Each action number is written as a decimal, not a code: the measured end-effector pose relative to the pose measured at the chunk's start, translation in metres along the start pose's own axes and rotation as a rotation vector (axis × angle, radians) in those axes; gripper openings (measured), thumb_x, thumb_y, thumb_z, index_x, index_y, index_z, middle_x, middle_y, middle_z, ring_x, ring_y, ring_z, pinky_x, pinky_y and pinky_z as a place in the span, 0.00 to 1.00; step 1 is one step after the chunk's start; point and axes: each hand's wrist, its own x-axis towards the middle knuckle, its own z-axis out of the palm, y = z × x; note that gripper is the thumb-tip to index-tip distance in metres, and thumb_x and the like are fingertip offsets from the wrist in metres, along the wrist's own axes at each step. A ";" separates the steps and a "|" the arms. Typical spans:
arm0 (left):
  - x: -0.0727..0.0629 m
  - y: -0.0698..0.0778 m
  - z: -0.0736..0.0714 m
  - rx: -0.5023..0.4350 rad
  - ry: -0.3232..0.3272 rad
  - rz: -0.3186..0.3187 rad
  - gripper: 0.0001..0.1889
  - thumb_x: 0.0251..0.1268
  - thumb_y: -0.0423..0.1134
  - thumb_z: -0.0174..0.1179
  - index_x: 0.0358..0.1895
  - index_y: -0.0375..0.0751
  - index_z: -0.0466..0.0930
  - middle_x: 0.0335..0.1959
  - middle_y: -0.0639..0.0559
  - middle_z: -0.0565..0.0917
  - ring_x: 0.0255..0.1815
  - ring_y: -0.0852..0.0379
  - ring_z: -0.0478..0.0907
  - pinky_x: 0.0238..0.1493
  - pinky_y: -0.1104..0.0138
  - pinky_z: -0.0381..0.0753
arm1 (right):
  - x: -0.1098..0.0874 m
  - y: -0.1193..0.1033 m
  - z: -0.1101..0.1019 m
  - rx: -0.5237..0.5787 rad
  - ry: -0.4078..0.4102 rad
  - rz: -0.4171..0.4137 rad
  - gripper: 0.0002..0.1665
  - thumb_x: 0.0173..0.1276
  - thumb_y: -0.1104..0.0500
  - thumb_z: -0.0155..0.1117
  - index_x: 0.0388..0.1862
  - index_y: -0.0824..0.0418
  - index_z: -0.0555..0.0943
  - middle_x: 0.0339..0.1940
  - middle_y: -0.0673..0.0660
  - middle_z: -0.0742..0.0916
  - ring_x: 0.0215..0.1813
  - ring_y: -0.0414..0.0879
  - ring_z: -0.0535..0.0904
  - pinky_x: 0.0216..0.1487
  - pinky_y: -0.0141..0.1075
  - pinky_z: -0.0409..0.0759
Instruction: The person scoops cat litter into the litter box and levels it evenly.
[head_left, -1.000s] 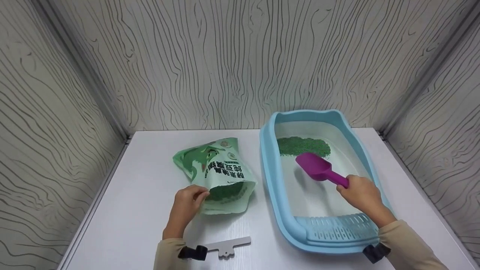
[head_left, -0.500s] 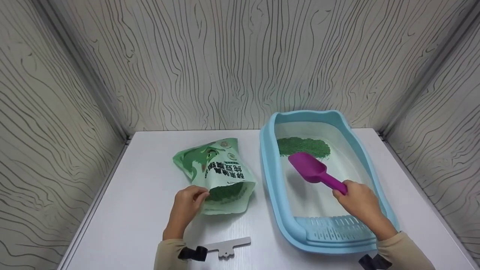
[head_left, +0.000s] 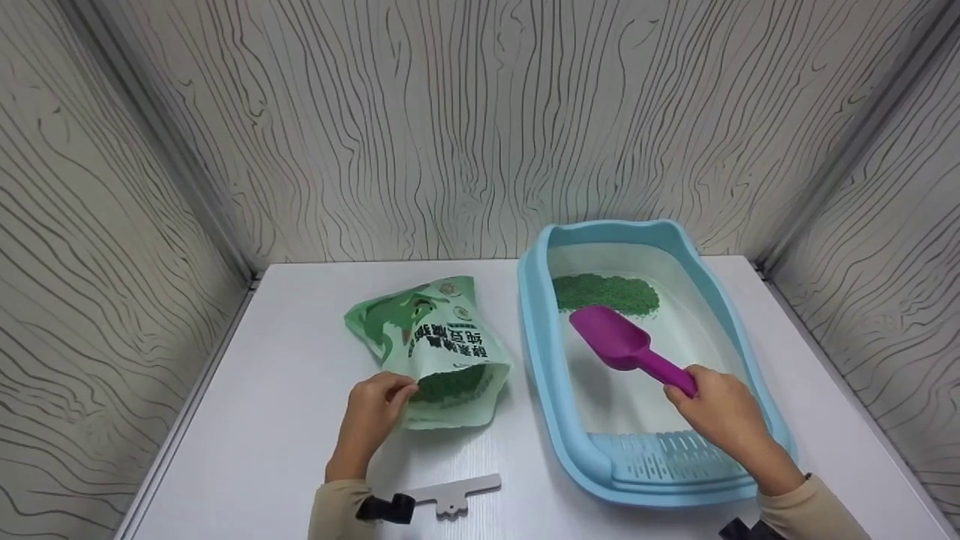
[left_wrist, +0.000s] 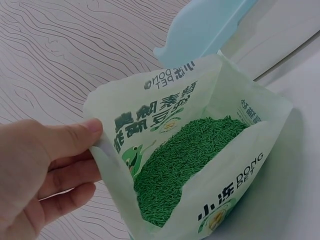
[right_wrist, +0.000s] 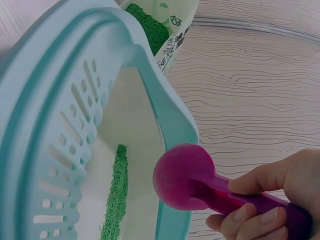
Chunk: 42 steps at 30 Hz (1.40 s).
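My left hand [head_left: 373, 411] pinches the left edge of the open mouth of a pale green cat litter bag [head_left: 469, 311], which lies on the table. Thin green litter pellets [left_wrist: 175, 170] show inside the bag in the left wrist view. With my right hand [head_left: 724, 409] I grip the handle of a purple scoop [head_left: 615, 341], held over the blue litter box [head_left: 551, 390]. No pellets show in the scoop's bowl in the head view. A heap of green pellets [head_left: 611, 292] lies at the far left of the box floor.
A grey bag clip [head_left: 452, 495] lies on the white table [head_left: 285, 375] near its front, beside the left sleeve. Slots pierce the near ledge [head_left: 667, 457] of the litter box. Patterned walls [head_left: 450, 135] stand behind and at both sides.
The scoop in my right hand has shifted a little to the left, over the box. My left hand keeps its pinch on the bag, and the pellet heap looks the same.
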 end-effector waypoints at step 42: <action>0.000 0.001 0.001 0.015 0.021 0.007 0.03 0.59 0.32 0.66 0.29 0.38 0.86 0.27 0.50 0.87 0.26 0.60 0.81 0.29 0.72 0.80 | -0.035 -0.051 -0.013 0.042 0.015 -0.072 0.10 0.61 0.60 0.67 0.39 0.65 0.82 0.14 0.50 0.74 0.18 0.37 0.63 0.20 0.27 0.60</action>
